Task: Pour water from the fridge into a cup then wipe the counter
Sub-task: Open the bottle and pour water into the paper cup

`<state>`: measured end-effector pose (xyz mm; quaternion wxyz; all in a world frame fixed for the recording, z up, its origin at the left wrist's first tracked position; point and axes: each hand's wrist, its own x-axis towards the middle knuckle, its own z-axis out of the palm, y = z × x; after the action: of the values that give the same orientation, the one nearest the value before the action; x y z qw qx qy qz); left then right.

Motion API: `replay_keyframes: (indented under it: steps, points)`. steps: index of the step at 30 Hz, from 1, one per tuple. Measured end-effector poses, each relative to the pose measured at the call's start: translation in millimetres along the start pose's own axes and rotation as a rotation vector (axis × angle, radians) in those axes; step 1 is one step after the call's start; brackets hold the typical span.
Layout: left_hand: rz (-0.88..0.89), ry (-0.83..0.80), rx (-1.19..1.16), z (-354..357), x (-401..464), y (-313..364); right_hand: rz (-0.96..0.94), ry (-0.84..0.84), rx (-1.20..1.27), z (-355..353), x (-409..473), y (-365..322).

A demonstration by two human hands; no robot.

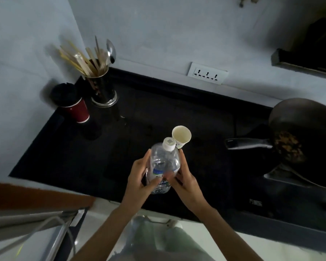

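Observation:
A clear plastic water bottle (163, 162) with a white cap and a blue label is held over the black counter (83, 157). My left hand (139, 179) wraps its left side and my right hand (186, 181) presses its right side. The cap is on. Just behind the bottle an empty white paper cup (181, 135) stands upright on the counter, open end up. No cloth is visible.
A dark red cup with a black lid (73, 104) and a steel utensil holder (100, 85) stand at the back left. A black pan with food (297, 136) sits at the right, its handle pointing toward the cup. A wall socket (207, 73) is behind.

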<state>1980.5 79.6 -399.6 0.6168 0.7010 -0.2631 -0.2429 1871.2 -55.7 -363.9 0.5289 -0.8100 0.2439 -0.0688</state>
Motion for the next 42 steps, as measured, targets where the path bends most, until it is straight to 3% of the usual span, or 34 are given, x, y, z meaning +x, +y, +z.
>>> replay_keyframes:
  steps: [8, 22, 31, 37, 42]
  points:
    - [0.057, -0.232, 0.071, -16.0, 28.0, -8.6, 0.030, 0.131, -0.056, 2.6, -0.1, 5.4]
    - [0.039, -0.295, 0.152, -26.8, 32.0, 14.0, -0.116, 0.129, -0.163, -30.0, -8.4, -5.7]
    - [0.083, -0.310, 0.204, -24.0, 32.7, 35.5, -0.290, 0.361, -0.435, -24.9, -1.9, -60.5]
    - [0.103, -0.337, 0.207, -21.0, 38.5, 37.6, -0.234, 0.541, -0.514, -2.4, 8.5, -77.6]
    - [0.122, -0.360, 0.195, -24.1, 44.2, 37.0, -0.231, 0.582, -0.576, 4.6, 14.9, -80.1]
